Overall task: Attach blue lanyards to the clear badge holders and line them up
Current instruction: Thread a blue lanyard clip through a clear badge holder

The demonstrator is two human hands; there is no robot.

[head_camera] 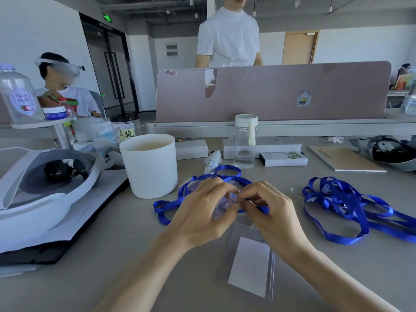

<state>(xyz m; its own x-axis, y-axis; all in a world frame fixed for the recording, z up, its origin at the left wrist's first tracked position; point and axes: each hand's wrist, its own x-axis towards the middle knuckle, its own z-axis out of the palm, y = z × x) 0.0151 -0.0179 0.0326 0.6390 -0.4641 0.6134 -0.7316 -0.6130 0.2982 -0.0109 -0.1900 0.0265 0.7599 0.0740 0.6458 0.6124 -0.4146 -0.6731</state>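
Just right of the white tub (150,165), a glossy blue lanyard (167,207) is seen looped loosely on the grey table (108,242), its near end drawn up between the hands. A clear badge holder (222,207), soft and see-through, is gripped in the curled fingers of the left hand (200,210) above the table, while the lanyard's end is pinched tight by the right hand (273,212) against the holder's top. Beneath the right wrist a second badge holder (249,266), white card inside, is laid flat, and a tangled heap of lanyards (342,203) is left further right.
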